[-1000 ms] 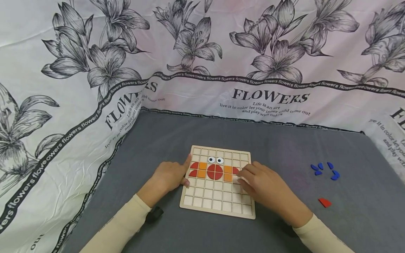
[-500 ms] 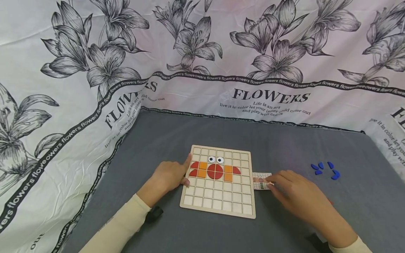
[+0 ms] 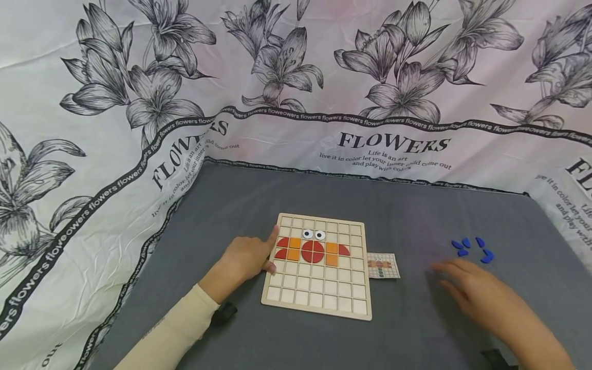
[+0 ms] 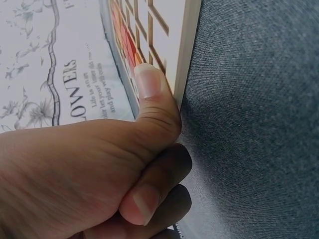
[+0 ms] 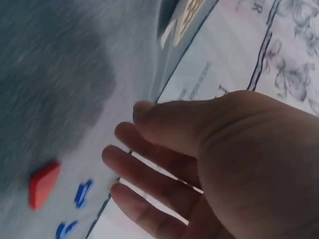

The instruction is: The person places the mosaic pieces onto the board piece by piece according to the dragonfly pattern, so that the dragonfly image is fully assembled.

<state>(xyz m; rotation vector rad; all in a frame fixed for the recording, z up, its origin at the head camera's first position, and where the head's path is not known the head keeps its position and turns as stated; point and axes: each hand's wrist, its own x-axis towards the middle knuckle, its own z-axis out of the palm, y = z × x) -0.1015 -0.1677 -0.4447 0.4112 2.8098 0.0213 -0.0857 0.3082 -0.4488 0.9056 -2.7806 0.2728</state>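
A wooden grid board (image 3: 330, 288) lies on the table, bearing red quarter-rounds, orange squares and two white eye pieces (image 3: 319, 235). My left hand (image 3: 242, 258) grips its left edge, thumb (image 4: 151, 87) over the rim and index finger along the side. From under the board's right side a small printed card (image 3: 383, 266) sticks out. My right hand (image 3: 483, 290) hovers blurred over the table right of the card, fingers loosely extended, holding nothing visible. A red piece (image 5: 44, 185) shows in the right wrist view; in the head view the right hand hides it.
Several blue pieces (image 3: 487, 255) lie loose on the grey tabletop (image 3: 398, 210), beyond the right hand. White flower-printed cloth (image 3: 277, 139) stands along the back and left sides of the table.
My right hand has moved right from the board, exposing the card, then let go of the card and moved further right. The left hand has stayed at the board's edge.
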